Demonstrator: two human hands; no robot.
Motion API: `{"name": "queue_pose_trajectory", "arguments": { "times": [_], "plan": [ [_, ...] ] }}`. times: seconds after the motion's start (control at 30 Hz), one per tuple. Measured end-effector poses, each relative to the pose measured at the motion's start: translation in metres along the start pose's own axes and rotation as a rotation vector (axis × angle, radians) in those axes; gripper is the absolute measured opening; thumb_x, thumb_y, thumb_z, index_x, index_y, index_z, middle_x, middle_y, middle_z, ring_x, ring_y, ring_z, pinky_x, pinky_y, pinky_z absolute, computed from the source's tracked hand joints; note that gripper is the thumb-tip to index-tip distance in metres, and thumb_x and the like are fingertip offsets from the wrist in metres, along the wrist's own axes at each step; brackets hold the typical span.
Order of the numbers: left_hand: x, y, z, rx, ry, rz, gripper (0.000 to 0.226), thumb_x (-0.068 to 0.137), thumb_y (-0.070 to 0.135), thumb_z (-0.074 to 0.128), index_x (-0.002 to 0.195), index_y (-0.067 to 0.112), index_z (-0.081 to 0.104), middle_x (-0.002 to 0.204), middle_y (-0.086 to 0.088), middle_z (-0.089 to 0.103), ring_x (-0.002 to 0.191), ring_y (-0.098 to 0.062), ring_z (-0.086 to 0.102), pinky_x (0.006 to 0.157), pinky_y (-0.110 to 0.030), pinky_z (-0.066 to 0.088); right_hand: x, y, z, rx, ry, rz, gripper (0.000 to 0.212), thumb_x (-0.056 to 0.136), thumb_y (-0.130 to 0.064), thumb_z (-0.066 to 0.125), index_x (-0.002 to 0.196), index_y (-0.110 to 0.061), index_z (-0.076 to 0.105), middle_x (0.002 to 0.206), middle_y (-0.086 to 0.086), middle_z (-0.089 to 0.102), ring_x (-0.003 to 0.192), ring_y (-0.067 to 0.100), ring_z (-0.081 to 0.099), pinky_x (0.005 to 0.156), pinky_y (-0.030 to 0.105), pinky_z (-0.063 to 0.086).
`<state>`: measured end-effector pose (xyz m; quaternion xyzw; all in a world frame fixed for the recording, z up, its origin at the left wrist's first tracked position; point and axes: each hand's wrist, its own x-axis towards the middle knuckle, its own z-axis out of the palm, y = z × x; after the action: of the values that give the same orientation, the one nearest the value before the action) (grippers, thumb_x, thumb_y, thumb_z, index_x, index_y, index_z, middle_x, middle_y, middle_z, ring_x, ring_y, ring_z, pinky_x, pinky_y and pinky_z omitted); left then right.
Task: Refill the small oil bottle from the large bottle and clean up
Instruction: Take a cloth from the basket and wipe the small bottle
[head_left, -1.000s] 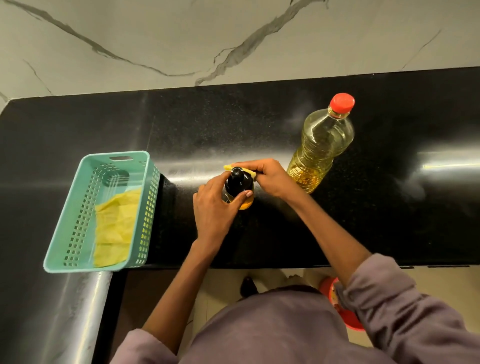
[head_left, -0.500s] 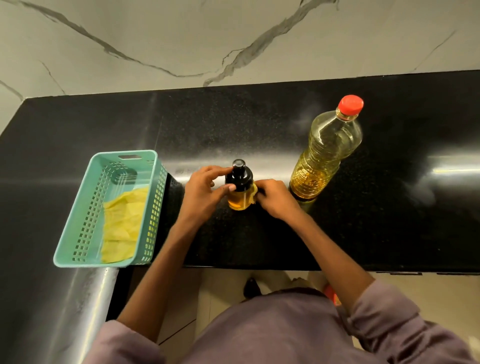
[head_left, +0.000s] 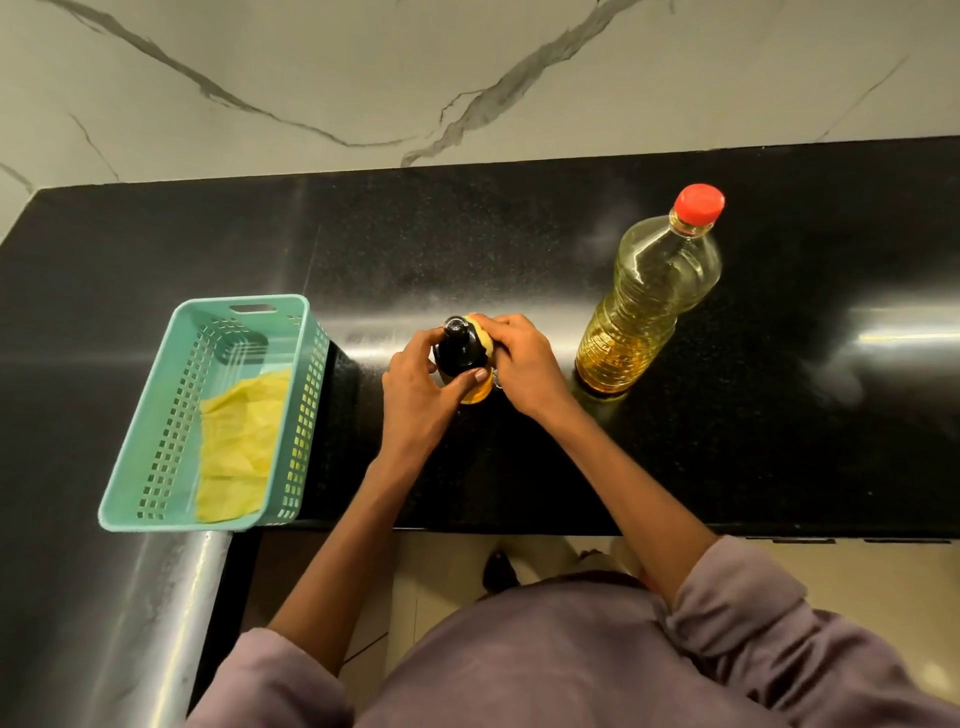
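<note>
wiping down the small bottle

the left hand (head_left: 415, 395) grips the small oil bottle (head_left: 464, 358), fingers curled round its dark shoulder; the right hand (head_left: 522, 361) pinches a yellow cloth (head_left: 480, 328) against its far side, higher than half a second ago. next, i'd guess, the cloth goes to the basket (head_left: 156, 410); the capped large bottle (head_left: 649, 296) stands beyond the right knuckles

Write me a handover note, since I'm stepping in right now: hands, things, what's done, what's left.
Left hand: gripping the small oil bottle, which stands on the black counter, black top on.
Right hand: pressing a yellow cloth against that bottle's side.
Large bottle: upright to the right, red cap on, partly full.
Teal basket: at the left, another yellow cloth inside.
Done, apparently: refill, both bottles closed.
Left: finish wiping, check the counter for oil, put the cloth away.
</note>
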<state>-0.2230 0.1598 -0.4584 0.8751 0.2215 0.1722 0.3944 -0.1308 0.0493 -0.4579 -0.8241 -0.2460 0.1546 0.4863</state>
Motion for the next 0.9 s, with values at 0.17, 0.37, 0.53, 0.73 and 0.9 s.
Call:
{"name": "queue_pose_trajectory", "arguments": {
  "times": [0.17,0.37,0.53,0.73,0.9],
  "plan": [
    [0.0,-0.003,0.005,0.03,-0.008,-0.005,0.057,0.075,0.04,0.076,0.124,0.022,0.051,0.105,0.011,0.053,0.102,-0.022,0.053,0.09,-0.046,0.044,0.017,0.002,-0.005,0.044,-0.164,0.024,0.038,0.086,0.001,0.047,0.114,-0.015,0.067,0.112,0.003,0.066,0.102,0.015,0.059,0.091,0.029,0.047],
    [0.004,-0.002,0.015,0.073,-0.035,0.008,0.069,0.076,0.04,0.075,0.133,0.023,0.04,0.112,0.008,0.055,0.104,-0.013,0.04,0.088,-0.032,0.031,0.019,0.014,0.0,-0.399,-0.321,0.133,0.022,0.092,-0.015,0.046,0.108,-0.015,0.061,0.126,0.008,0.053,0.114,0.033,0.042,0.096,0.042,0.037],
    [0.01,-0.012,0.017,0.055,0.03,0.09,0.065,0.071,0.04,0.078,0.125,0.022,0.048,0.098,0.016,0.049,0.093,-0.009,0.043,0.081,-0.032,0.039,0.004,0.019,0.004,-0.537,-0.187,0.08,0.021,0.093,-0.018,0.045,0.104,-0.011,0.062,0.121,0.011,0.053,0.11,0.032,0.041,0.088,0.041,0.033],
    [0.019,-0.02,0.02,-0.018,0.105,0.094,0.065,0.067,0.054,0.065,0.115,0.012,0.055,0.098,0.008,0.051,0.093,-0.013,0.049,0.076,-0.025,0.037,-0.019,0.013,0.019,-0.363,-0.014,0.084,0.02,0.09,-0.01,0.045,0.091,-0.008,0.065,0.093,0.017,0.067,0.089,0.036,0.055,0.073,0.039,0.036],
    [0.033,-0.02,0.023,-0.188,0.209,-0.08,0.055,0.07,0.051,0.065,0.113,0.019,0.052,0.1,-0.005,0.063,0.089,-0.02,0.061,0.075,-0.027,0.05,-0.019,0.015,0.025,-0.123,0.092,0.222,0.021,0.089,-0.002,0.05,0.097,-0.01,0.067,0.095,0.008,0.068,0.087,0.023,0.06,0.074,0.036,0.047]
  ]
}}
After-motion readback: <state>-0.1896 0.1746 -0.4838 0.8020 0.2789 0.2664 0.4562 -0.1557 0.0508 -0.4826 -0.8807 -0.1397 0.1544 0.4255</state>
